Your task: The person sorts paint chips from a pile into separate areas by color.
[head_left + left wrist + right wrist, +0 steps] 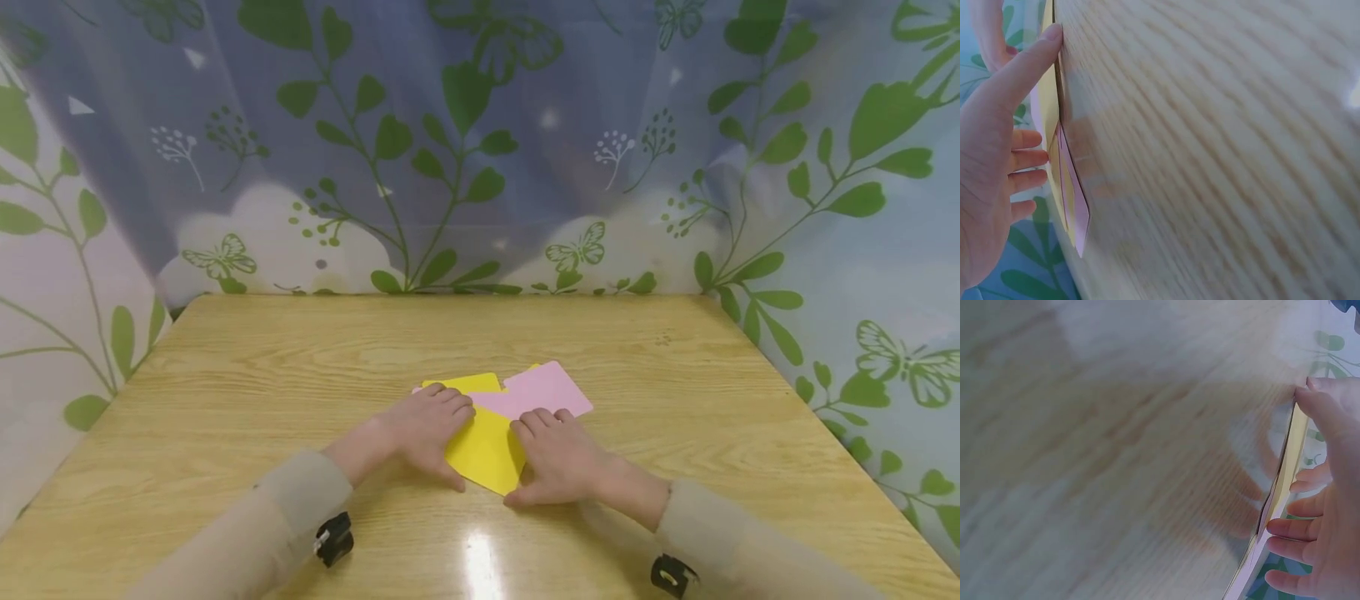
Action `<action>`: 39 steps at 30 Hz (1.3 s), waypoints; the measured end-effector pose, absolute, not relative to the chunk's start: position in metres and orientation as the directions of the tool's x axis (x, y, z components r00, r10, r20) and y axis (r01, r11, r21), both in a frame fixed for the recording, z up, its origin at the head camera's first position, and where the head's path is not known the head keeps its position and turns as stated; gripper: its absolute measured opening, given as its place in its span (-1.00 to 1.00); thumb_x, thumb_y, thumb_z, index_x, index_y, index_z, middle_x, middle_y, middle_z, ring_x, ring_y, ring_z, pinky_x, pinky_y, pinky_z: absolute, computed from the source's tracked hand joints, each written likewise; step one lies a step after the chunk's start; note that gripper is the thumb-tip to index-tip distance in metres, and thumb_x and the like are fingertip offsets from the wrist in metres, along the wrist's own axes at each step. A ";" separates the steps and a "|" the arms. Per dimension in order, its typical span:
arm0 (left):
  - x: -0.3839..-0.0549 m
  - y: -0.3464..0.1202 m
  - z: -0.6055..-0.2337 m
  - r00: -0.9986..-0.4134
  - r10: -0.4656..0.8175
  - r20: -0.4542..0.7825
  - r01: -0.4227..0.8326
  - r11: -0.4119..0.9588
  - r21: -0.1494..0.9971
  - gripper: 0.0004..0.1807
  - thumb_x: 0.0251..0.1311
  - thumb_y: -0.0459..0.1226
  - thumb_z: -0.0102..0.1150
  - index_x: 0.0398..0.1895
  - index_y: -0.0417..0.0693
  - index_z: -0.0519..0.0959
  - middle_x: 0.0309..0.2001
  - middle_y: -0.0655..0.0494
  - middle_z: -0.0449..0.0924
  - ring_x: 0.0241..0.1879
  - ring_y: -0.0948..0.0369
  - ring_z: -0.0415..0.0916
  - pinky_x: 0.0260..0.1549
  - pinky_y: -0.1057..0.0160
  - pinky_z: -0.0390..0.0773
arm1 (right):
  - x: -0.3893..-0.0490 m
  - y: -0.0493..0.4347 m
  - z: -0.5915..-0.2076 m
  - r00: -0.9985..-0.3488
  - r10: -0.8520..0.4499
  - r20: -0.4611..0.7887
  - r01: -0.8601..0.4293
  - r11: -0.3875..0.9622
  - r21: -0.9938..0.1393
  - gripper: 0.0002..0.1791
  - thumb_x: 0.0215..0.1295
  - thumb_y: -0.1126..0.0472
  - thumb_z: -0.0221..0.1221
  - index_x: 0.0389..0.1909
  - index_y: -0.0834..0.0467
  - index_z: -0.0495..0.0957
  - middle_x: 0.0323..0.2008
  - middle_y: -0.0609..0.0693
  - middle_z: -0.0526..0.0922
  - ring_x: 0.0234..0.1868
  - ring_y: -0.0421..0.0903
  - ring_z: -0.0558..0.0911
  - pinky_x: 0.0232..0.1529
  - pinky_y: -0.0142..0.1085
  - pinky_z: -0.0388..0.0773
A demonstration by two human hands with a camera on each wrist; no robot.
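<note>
Several yellow and pink cards with rounded corners lie overlapped in a loose, skewed pile on the wooden table. In the head view a yellow card (486, 454) is nearest me, and a pink card (551, 390) sticks out at the back right. My left hand (431, 429) rests at the pile's left side, fingers over the cards, thumb by the near edge. My right hand (558, 458) touches the right side, its thumb near the front corner. Both wrist views show loosely extended fingers and the cards (1050, 103) edge-on. The hands hide parts of the pile.
The wooden table (300, 350) stretches around the pile. A patterned curtain (525, 167) with leaves and butterflies hangs behind it and along both sides. Black straps (334, 540) sit below both sleeves.
</note>
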State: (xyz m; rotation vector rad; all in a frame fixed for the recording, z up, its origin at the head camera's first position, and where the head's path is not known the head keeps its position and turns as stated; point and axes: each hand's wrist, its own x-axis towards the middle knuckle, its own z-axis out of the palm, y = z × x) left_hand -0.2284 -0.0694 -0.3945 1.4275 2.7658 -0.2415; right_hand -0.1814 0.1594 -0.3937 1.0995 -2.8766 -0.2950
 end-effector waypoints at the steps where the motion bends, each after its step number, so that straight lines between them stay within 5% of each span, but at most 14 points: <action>1: -0.229 -0.070 -0.394 -0.581 0.809 -0.090 0.813 0.569 -0.127 0.03 -0.16 0.47 -0.03 0.21 -0.11 0.30 0.20 0.04 0.32 0.20 0.11 0.22 0.21 0.09 0.14 | -0.182 0.159 -0.394 -0.745 -0.667 -0.023 -0.657 0.728 0.195 -0.01 -0.10 -0.53 0.02 0.06 0.26 0.37 -0.07 0.06 0.43 -0.01 0.00 0.39 -0.18 -0.16 0.33; 9: -0.230 -0.071 -0.392 -0.584 0.802 -0.125 0.812 0.578 -0.080 0.05 -0.13 0.46 -0.05 0.28 -0.10 0.25 0.32 0.01 0.21 0.30 0.08 0.11 0.25 0.06 0.08 | -0.186 0.159 -0.394 -0.749 -0.662 -0.028 -0.657 0.736 0.166 -0.03 -0.09 -0.50 0.06 0.06 0.26 0.37 -0.07 0.08 0.43 -0.03 0.01 0.40 -0.25 -0.20 0.32; 19: -0.224 -0.066 -0.399 -0.566 0.819 -0.091 0.824 0.566 -0.032 -0.03 -0.08 0.40 0.02 0.24 -0.10 0.28 0.22 0.05 0.31 0.23 0.12 0.21 0.23 0.09 0.12 | -0.187 0.163 -0.396 -0.763 -0.640 -0.095 -0.647 0.758 0.085 0.04 -0.06 -0.47 0.09 0.20 0.30 0.28 0.11 0.13 0.36 0.10 0.05 0.36 -0.09 -0.07 0.36; 39: -0.227 -0.065 -0.396 -0.599 0.797 -0.077 0.800 0.600 -0.015 0.02 -0.14 0.37 0.11 0.29 -0.11 0.24 0.18 0.01 0.30 0.19 0.06 0.22 0.22 0.05 0.12 | -0.196 0.162 -0.396 -0.756 -0.649 -0.081 -0.652 0.758 0.021 0.05 -0.11 -0.45 0.16 0.21 0.29 0.26 0.11 0.10 0.35 0.09 0.03 0.36 -0.06 -0.08 0.41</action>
